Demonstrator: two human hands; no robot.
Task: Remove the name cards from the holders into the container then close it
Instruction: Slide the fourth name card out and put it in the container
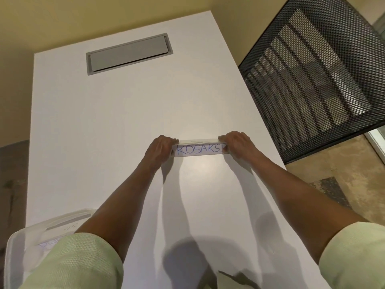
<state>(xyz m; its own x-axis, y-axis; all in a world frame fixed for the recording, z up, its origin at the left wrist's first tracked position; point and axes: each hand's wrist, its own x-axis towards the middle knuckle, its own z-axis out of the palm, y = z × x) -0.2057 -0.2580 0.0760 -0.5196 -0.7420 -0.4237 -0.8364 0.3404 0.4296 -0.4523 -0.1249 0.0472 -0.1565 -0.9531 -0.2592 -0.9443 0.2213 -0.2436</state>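
A clear name card holder [198, 141] stands on the white table [104, 132] with a white name card [199, 150] in it, lettered in blue. My left hand [161, 148] grips the holder's left end. My right hand [236, 143] grips its right end, fingers curled over the top edge. A clear plastic container [31, 232] sits at the table's near left corner, partly hidden behind my left sleeve; white cards show faintly inside it.
A grey recessed cable flap [129, 53] lies in the table's far part. A black mesh panel [312, 76] stands to the right of the table. The table's right edge drops to a mottled floor [333, 174].
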